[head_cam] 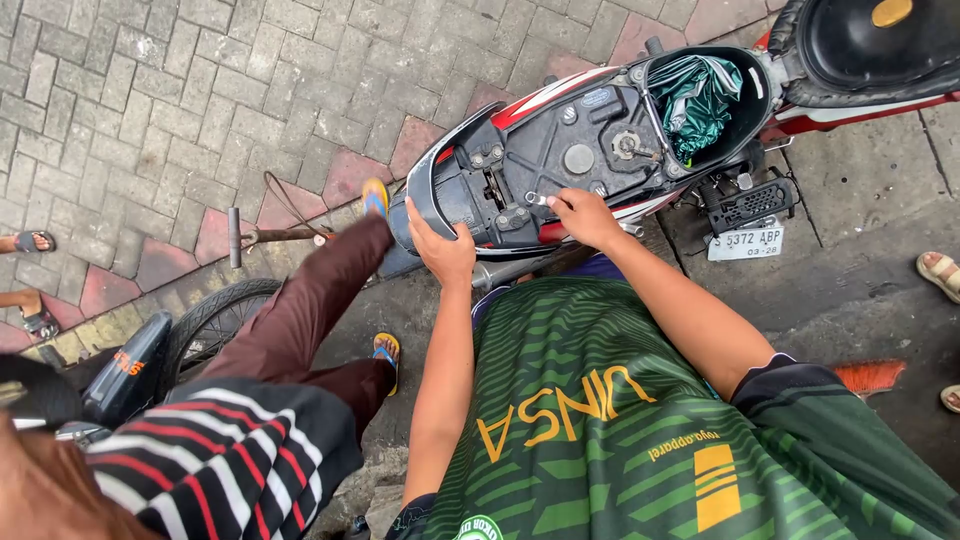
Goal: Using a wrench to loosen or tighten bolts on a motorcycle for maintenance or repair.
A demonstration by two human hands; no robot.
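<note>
One motorcycle [600, 140] is standing on the paving, its seat [870, 45] tipped up and open toward the upper right, so the black plastic underseat tray [560, 150] is showing.

The left hand [440, 245] is gripping the grey rear edge of the tail cowl [425, 190], fingers curled together over the rim, thumb on the near side. The right hand [585, 215] is resting on the near edge of the tray, fingers bunched and pinching a small silver tool or bolt [538, 200]; what it is exactly cannot be told. Both forearms are reaching out from a green patterned jersey [600, 420].

One green crumpled cloth or raincoat [695, 95] is lying in the storage well at the right end of the tray. One white number plate [745, 240] is hanging below the tail, just right of the right hand.

A second person is standing at the left: one striped top [220, 460], one leg in dark maroon trousers [310, 300], two feet in blue-and-orange sandals [385, 350]. One more wheel [205, 320] with a black mudguard is showing lower left. One long metal handle [265, 237] is lying on the bricks. Other people's sandalled feet are showing at the left and right edges, two on each side. One orange broom head [870, 375] is lying at the right.
</note>
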